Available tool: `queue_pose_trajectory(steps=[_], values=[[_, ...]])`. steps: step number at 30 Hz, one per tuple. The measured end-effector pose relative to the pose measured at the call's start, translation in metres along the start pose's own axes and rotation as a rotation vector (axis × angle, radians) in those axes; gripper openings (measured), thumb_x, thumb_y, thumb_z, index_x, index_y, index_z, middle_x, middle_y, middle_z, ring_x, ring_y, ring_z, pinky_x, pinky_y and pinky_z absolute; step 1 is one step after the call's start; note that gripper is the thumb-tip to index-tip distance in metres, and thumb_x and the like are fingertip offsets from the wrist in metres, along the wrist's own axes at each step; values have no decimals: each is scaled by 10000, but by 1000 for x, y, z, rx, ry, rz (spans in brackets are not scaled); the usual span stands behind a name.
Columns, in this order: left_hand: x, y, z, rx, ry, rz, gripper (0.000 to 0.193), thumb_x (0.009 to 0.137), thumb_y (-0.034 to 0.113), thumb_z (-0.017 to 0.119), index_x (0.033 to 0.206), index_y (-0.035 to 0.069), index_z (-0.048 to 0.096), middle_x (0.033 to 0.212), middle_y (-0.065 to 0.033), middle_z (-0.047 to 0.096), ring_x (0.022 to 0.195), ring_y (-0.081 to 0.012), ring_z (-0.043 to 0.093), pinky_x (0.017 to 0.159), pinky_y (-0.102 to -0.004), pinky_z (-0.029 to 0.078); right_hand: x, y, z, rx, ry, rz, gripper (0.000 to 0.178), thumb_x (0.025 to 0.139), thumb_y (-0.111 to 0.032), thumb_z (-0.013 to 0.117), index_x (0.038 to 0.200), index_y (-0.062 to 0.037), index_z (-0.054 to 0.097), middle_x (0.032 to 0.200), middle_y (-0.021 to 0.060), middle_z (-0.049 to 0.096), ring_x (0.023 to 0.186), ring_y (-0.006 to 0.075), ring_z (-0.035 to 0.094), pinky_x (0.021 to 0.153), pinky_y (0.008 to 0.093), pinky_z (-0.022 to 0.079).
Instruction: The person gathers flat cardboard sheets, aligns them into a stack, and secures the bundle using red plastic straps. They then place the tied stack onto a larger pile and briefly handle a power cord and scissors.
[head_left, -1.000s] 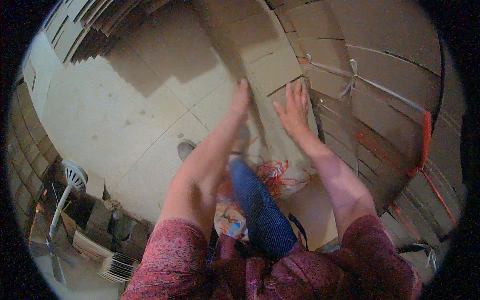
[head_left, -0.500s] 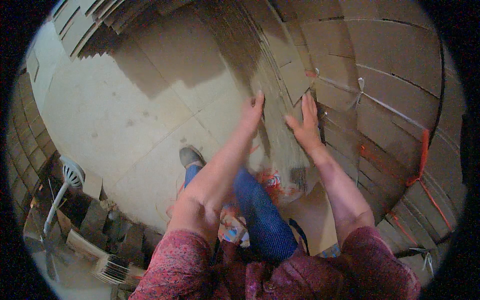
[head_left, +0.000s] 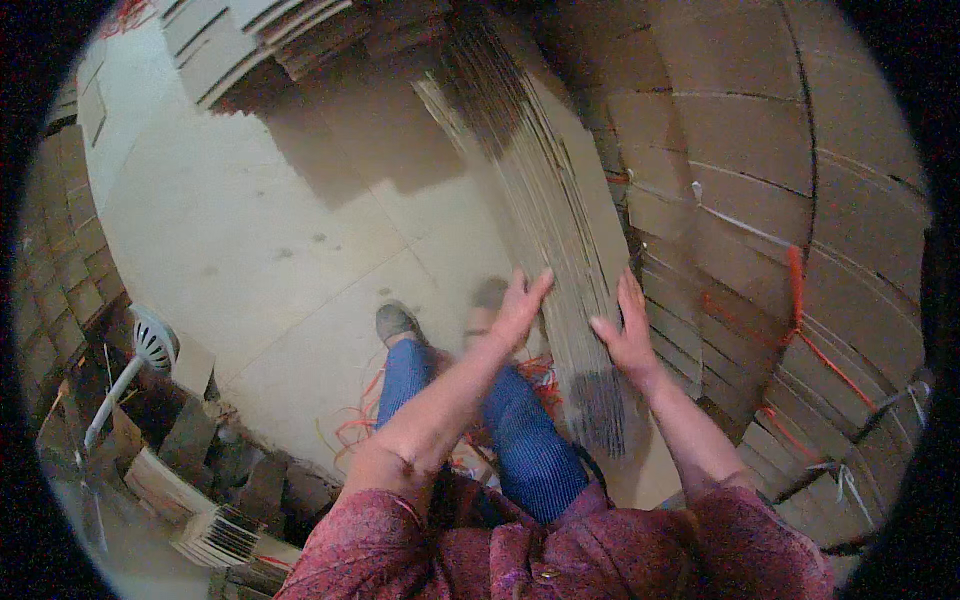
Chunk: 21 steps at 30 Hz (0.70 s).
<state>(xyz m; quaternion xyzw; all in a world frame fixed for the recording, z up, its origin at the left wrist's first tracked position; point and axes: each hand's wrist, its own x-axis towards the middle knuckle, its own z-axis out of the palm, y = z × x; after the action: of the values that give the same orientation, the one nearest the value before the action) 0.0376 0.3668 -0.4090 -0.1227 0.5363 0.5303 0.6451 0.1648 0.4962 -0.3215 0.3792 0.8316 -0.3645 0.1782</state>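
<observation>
A long bundle of flattened cardboard sheets (head_left: 545,215) stands on edge in front of me, running from the far top down toward my legs. My left hand (head_left: 522,308) lies along its left side, thumb and fingers apart. On the opposite side my right hand (head_left: 630,335) rests flat with fingers stretched and thumb spread against the sheet edges. A broad flat sheet (head_left: 575,130) forms the bundle's right face. At the upper left of the bundle, one sheet (head_left: 437,108) leans slightly away from the others.
Tied cardboard stacks (head_left: 740,140) rise along the right, bound with orange string (head_left: 797,290). More stacked cardboard (head_left: 270,40) stands at the far left. Orange string (head_left: 360,415) lies by my feet. A pale slotted fan-like head on a pole (head_left: 152,345) stands at the left.
Both hands have come nearer to my body along the bundle. My left hand has gone from curled fingers to spread ones. The sheets stand more evenly together, and my second foot now shows.
</observation>
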Motion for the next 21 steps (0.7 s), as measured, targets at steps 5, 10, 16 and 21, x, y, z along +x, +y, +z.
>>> queue_pose_trajectory(steps=[5, 10, 16, 21], values=[[-93, -4, 10, -107, -71, -5, 620, 826, 374, 592, 1240, -3, 326, 1183, -151, 475, 1082, -238, 469, 903, -358, 394, -74, -45, -39, -79, -105, 20, 917, 664, -288, 666, 1361, 41, 169, 1433, 238, 123, 1333, 371, 103, 1084, 431, 107], [-202, 29, 13, -63, 91, 65, 629, 823, 386, 600, 1219, -17, 322, 1135, -145, 498, 1012, -195, 490, 846, -327, 420, -128, -109, -80, -132, -170, -181, 928, 647, -323, 664, 1368, 8, 183, 1429, 242, 140, 1327, 393, 113, 1078, 453, 121], [-268, 65, 8, -190, 86, 340, 636, 806, 390, 615, 1230, 11, 331, 1113, -116, 514, 998, -185, 489, 846, -305, 405, -144, -183, -128, -206, -114, -513, 903, 672, -367, 660, 1365, -8, 205, 1424, 248, 146, 1317, 406, 145, 1067, 466, 148], [-309, 79, 3, -318, 267, 550, 718, 804, 370, 621, 1308, 0, 268, 1258, -128, 433, 1148, -214, 413, 972, -329, 323, -140, -243, -148, -208, -154, -769, 875, 680, -354, 644, 1369, -27, 216, 1417, 259, 163, 1321, 398, 147, 1065, 461, 138]])
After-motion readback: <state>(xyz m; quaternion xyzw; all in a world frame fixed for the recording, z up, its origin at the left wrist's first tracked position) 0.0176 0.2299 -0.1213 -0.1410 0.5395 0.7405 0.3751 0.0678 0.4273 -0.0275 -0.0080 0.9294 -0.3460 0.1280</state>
